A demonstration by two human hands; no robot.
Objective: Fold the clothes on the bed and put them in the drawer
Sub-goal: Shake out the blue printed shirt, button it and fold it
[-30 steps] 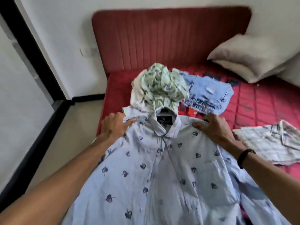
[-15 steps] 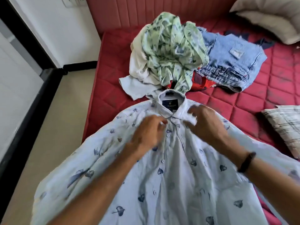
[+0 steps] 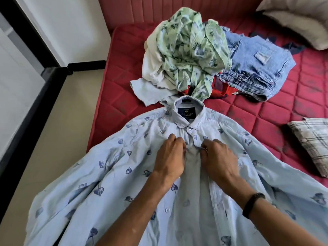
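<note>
We find the light blue leaf-print shirt (image 3: 110, 174) spread front-up across the near part of the red quilted mattress (image 3: 266, 110), collar (image 3: 184, 114) pointing toward the headboard, sleeves fanned out to either side. Its placket lies open below the collar, showing the plain inner fabric between the two front edges.

The left hand (image 3: 170, 157) pinches the left front edge with curled fingers just below the collar. The right hand (image 3: 218, 157) likewise grips the opposite front edge, fingers curled round the fabric. A dark wristband (image 3: 253, 204) sits on the right wrist.

Compared with half a second ago, both hands have moved lower on the shirt front and closed on the placket edges; then they hovered nearer the collar with looser fingers. One second ago they lay flat on the shoulders.

Beyond the collar we note a heap of unfolded clothes: a green floral garment (image 3: 191, 50) on top, a pale cream garment (image 3: 150, 68) at its left, a red item (image 3: 221, 89) beneath. Folded blue jeans (image 3: 257, 68) lie just right of the heap. A plaid garment (image 3: 312, 142) lies at the right edge, a beige pillow (image 3: 298, 20) at top right.
</note>
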